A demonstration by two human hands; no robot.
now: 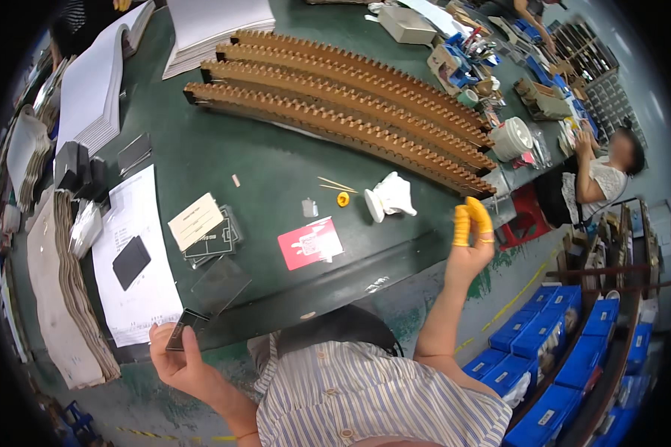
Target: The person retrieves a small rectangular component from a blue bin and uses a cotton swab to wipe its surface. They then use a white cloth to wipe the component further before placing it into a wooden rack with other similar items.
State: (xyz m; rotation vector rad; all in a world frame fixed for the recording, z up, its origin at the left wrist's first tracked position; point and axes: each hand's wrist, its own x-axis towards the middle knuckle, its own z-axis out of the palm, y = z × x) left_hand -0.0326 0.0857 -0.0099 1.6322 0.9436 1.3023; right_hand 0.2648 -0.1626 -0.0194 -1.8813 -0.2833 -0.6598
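Observation:
My left hand, at the table's near edge, pinches a small black rectangular plate between thumb and fingers. Beside it lies a clear thin sheet. A stack of dark plates with pale outlines is just beyond, partly under a cream card. My right hand is raised at the near end of the slotted wooden racks, yellow finger cots on its fingers. Those fingers are bent with tips close together; whatever they hold, if anything, is too small to make out.
A crumpled white cloth, a yellow finger cot, thin sticks and a red-and-white card lie mid-table. Leftward are a printed paper sheet and paper stacks. A white bucket, a seated person and blue bins are rightward.

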